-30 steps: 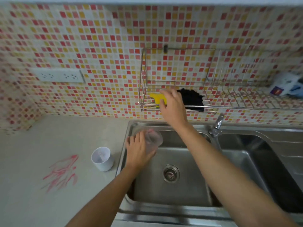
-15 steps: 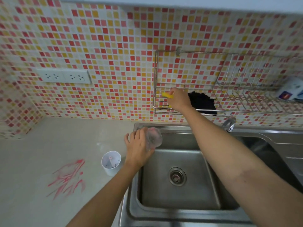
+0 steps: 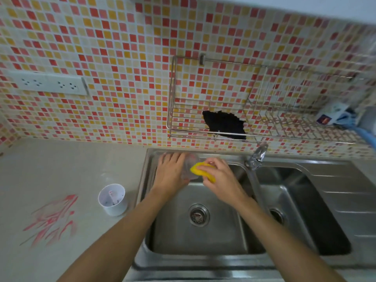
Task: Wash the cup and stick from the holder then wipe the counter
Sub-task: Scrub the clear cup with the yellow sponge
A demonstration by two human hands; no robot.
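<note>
1. The left hand is wrapped around a clear plastic cup held over the far edge of the left basin of the stainless steel double sink; its fingers are closed on the cup's side.
2. The right hand is pinched shut on a yellow sponge, which presses against the cup's open end.
3. To scrub well, I would turn the cup with the left hand while the sponge works round the rim and then inside, keeping both over the basin so drips fall in.
4. The chrome tap sits just right of the right hand, with free room between them for a rinse.
5. The white cylindrical holder stands on the pale counter just left of the sink rim; something small is inside, likely the stick, but I cannot tell.
6. Red smears mark the near-left counter, well apart from the holder, with open surface all round for wiping.
7. The wire wall rack hangs above the sink, far side, holding a black cloth.
</note>
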